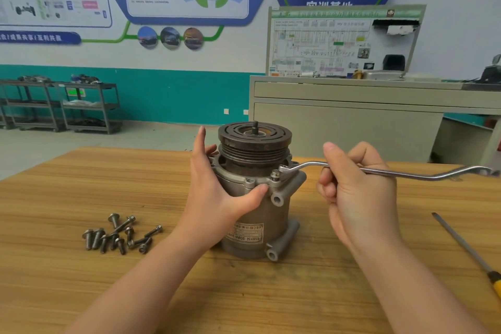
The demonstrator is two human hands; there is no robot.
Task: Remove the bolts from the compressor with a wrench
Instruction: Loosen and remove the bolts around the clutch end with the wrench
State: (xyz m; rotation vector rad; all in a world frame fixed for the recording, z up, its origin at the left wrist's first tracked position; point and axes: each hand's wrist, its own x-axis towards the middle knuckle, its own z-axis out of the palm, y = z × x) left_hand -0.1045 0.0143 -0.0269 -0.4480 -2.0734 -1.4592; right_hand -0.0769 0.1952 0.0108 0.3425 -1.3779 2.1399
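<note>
On a wooden tabletop [298,293], the right hand [357,195] grips a wrench [379,171] seated on a bolt [275,174]. The left hand [217,187] clasps the compressor [257,190] between them. Removed bolts [120,233] lie left of it; seemingly few remain.

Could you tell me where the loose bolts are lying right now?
The loose bolts lie in a pile on the wooden table, left of the compressor and the left hand.

Left hand [217,192] splayed, gripping — right hand [357,192] fisted, fingers [329,187] curled.
</note>
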